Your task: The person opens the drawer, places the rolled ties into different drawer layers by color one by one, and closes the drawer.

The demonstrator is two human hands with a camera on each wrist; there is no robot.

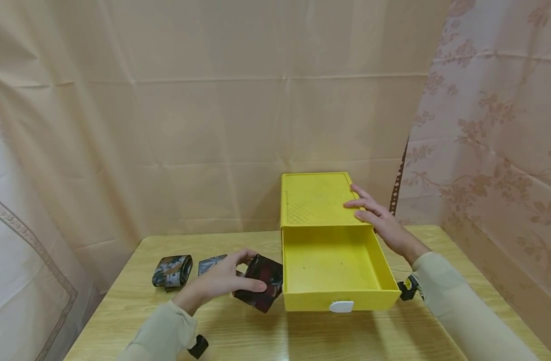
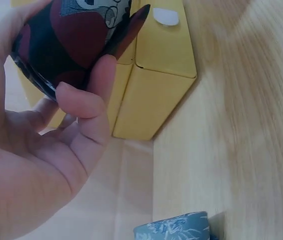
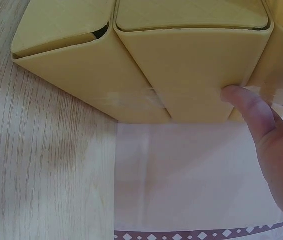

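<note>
My left hand (image 1: 221, 273) grips a glossy dark red and black patterned roll (image 1: 267, 283), thumb across its near side. The roll is beside the left wall of a pulled-out yellow drawer (image 1: 329, 263). In the left wrist view, the fingers curl round the roll (image 2: 76, 40), and a pointed dark flap sticks out from it. My right hand (image 1: 384, 220) rests on the right top edge of the yellow drawer cabinet (image 1: 318, 195), fingers spread over the top. From the right wrist, a fingertip (image 3: 231, 93) presses the cabinet's side wall (image 3: 186, 70).
A camouflage-patterned roll (image 1: 172, 272) lies at the left on the wooden table (image 1: 239, 336). Beside it is a blue-grey floral roll (image 1: 211, 263), partly behind my left hand. The drawer has a white handle (image 1: 341, 306). Beige curtains (image 1: 203, 125) hang behind the table.
</note>
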